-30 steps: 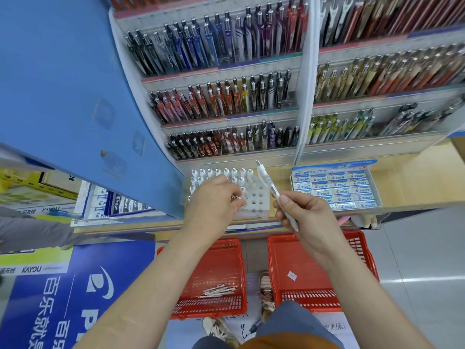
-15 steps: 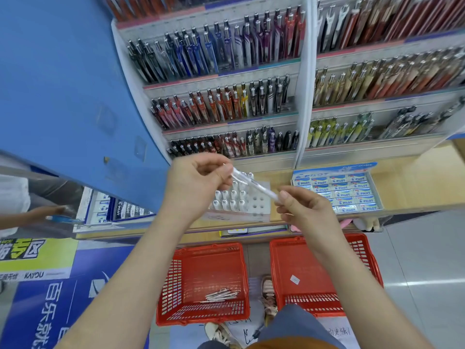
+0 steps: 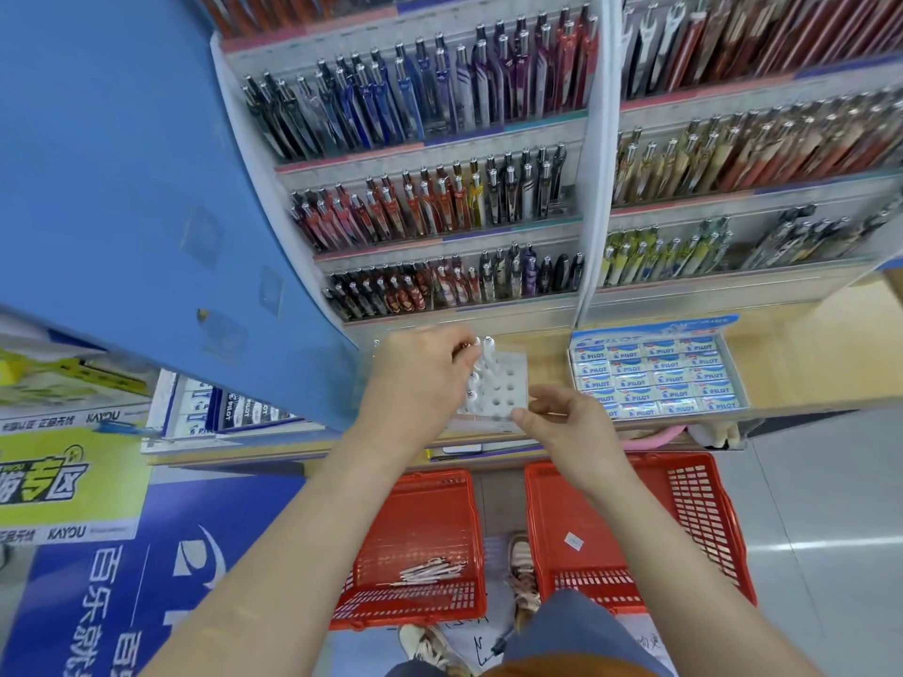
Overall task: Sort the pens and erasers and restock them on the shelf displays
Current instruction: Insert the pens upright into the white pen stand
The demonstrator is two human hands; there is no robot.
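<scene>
The left hand point(image 3: 420, 378) is pushing a white pen point(image 3: 487, 345) down into a hole at the back of the white pen stand point(image 3: 510, 383). The stand is sitting on the table point(image 3: 806, 344), under the pen shelves. The left fingers are pinching tight on the top of the pen. Half a second ago both hands were holding this pen up in the air between them. Now the right hand point(image 3: 567, 425) is holding nothing, and its fingers are hanging loosely bent. It is waiting by the front corner of the stand, and I cannot tell if it is touching it. So this pen is almost sitting in its place. More white pens point(image 3: 430, 569) are lying in the left red basket point(image 3: 410, 608) on the floor, so the job is probably not ending soon. The eraser box point(image 3: 655, 378) is sitting just beside the stand and is looking full.
</scene>
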